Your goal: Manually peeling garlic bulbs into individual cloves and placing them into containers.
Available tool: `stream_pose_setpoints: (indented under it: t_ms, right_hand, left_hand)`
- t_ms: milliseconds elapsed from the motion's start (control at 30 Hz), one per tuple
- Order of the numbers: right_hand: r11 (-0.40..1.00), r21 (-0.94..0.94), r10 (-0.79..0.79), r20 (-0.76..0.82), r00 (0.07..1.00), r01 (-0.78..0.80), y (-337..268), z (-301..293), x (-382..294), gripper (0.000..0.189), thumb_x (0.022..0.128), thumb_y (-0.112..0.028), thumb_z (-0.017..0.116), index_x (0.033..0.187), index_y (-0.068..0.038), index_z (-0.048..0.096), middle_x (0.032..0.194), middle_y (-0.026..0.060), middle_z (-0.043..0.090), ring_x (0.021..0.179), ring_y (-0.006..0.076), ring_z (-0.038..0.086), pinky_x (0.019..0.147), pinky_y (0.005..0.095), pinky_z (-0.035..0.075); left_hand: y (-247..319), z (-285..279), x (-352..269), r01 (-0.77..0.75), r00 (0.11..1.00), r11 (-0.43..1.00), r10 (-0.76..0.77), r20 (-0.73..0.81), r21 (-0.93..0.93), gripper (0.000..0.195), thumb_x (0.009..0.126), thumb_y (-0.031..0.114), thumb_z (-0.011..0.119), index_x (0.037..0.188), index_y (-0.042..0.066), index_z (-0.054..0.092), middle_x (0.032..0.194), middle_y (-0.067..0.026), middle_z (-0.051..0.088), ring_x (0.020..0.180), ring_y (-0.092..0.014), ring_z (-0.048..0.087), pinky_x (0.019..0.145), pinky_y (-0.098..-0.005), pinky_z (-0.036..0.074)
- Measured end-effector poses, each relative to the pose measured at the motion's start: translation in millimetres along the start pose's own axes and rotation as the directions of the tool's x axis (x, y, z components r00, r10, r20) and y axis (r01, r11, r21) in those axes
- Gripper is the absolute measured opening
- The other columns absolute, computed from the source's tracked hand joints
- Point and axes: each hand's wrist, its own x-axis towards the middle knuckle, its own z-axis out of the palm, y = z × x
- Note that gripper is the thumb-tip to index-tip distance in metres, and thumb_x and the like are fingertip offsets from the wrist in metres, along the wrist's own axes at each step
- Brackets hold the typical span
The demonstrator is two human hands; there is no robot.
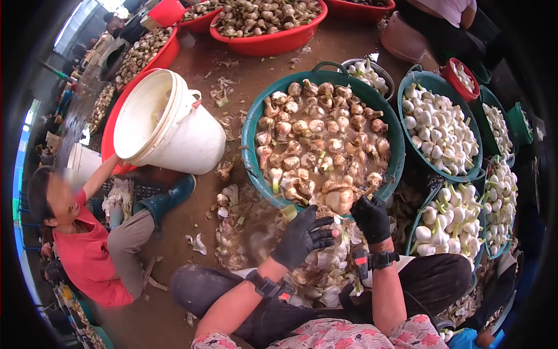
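Observation:
A large garlic bulb with torn brown outer skin is at the near rim of a green tub. My right hand, in a black glove, is closed at its stem end. My left hand, also black-gloved, is just below and left of the bulb, fingers apart and holding nothing; one bare fingertip pokes out of the glove. Muddy water fills the tub, with many unpeeled garlic bulbs in it. Loose garlic skins are heaped beneath my hands, between my knees.
To the right, peeled white garlic fills a green basket and another basket. A metal bowl touches the tub's far side. At left, a seated person has a hand at a tilted white bucket. Red basins of garlic stand behind.

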Motion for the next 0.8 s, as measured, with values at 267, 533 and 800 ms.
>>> stream_pose_setpoints:
  t_ms: [267,533,800]
  right_hand:
    - [0.844,0.326,0.443,0.027,0.896,-0.427,-56.4,30.9,-14.1,0.033,0.078,-0.007,0.066,0.110,0.003,0.059,0.091,0.0084,0.066,0.082,0.0100,0.061,0.072,0.0245,0.050]
    - [0.939,0.167,0.316,-0.069,0.946,-0.302,-112.9,36.2,-9.8,0.017,0.074,-0.010,0.069,0.087,0.001,0.068,0.075,0.0109,0.068,0.067,0.0135,0.065,0.062,0.0242,0.050]
    - [0.948,0.005,0.317,-0.006,0.948,-0.317,-116.1,50.7,-9.4,0.020,0.072,-0.014,0.067,0.080,0.004,0.068,0.068,0.0143,0.067,0.060,0.0153,0.064,0.060,0.0272,0.048]
  left_hand:
    - [7.3,11.0,-18.0,-0.265,0.961,0.949,0.275,-0.036,0.171,0.041,0.090,0.014,0.051,0.127,0.004,0.038,0.118,-0.0117,0.052,0.105,-0.025,0.055,0.084,-0.0399,0.052]
    - [-0.7,-5.5,-7.0,-0.429,0.814,0.776,0.554,-0.174,0.461,0.036,0.084,0.002,0.056,0.119,0.000,0.045,0.108,-0.0100,0.057,0.093,-0.018,0.059,0.079,-0.0315,0.053]
    - [-9.7,-25.1,-16.1,-0.422,0.611,0.489,0.775,-0.159,0.763,0.037,0.073,0.010,0.071,0.103,-0.001,0.052,0.099,-0.0089,0.057,0.091,-0.014,0.054,0.079,-0.0291,0.046]
